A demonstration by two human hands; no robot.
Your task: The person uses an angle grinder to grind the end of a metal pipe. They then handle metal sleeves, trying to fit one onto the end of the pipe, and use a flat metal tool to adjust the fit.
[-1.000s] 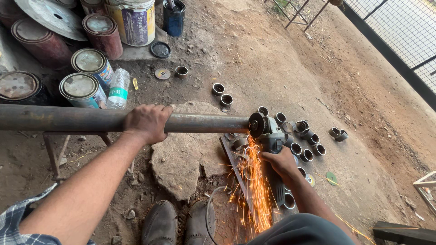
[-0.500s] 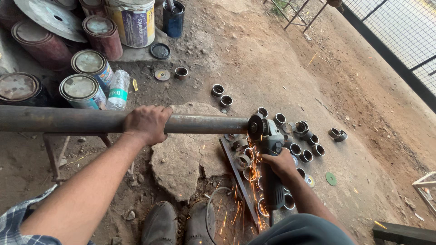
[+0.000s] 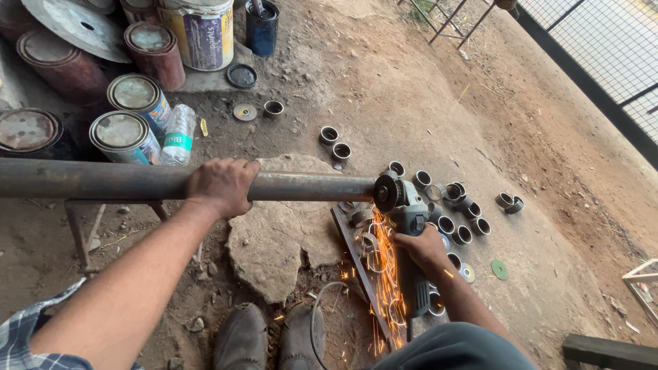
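Observation:
A long rusty steel pipe (image 3: 103, 180) runs level across the view from the left edge. My left hand (image 3: 221, 185) is clamped over its top near the middle. My right hand (image 3: 421, 247) grips the body of a dark angle grinder (image 3: 404, 212), whose disc (image 3: 385, 192) is pressed against the pipe's right end. Orange sparks (image 3: 385, 274) stream downward from the disc. Several short cut pipe rings (image 3: 460, 220) lie on the ground to the right of the grinder.
Several paint tins (image 3: 125, 133) and a clear plastic bottle (image 3: 178, 135) stand at upper left. A flat stone (image 3: 274, 240) lies under the pipe, and my two shoes (image 3: 271, 339) below it. A green disc (image 3: 500, 269) lies on the dirt. A wire fence (image 3: 603, 41) runs at upper right.
The spray of sparks thinned half a second ago and is now dense again below the disc. Both hands and the pipe have stayed in place.

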